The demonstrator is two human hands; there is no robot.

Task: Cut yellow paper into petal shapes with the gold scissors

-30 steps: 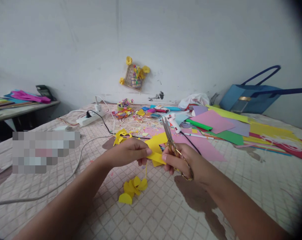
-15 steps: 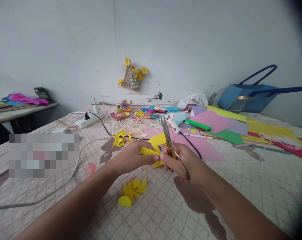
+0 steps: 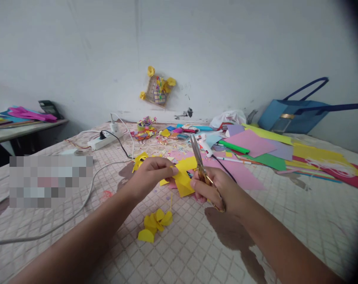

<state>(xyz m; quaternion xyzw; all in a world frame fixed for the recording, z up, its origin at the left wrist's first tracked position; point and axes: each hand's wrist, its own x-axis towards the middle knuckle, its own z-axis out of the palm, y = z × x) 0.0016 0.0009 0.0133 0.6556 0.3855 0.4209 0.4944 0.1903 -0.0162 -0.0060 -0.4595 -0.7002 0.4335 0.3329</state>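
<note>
Near the middle of the table, my left hand [image 3: 153,173] pinches a piece of yellow paper [image 3: 184,183] between thumb and fingers. My right hand [image 3: 212,187] is closed round the gold handles of a pair of scissors [image 3: 197,152], whose blades point up and away, and its fingertips touch the paper's right edge. Cut yellow petal shapes [image 3: 158,223] lie on the quilted cloth below my hands. Behind my left hand are yellow paper scraps [image 3: 139,159].
A glue gun [image 3: 205,146] with its black cord, pink paper [image 3: 246,175] and coloured sheets lie to the right. A power strip [image 3: 106,142] and white cable are on the left. A blue bag [image 3: 294,116] stands at the back right.
My left hand has moved slightly left and up, away from my right fingertips. The yellow paper now shows flatter and more open between the hands.
</note>
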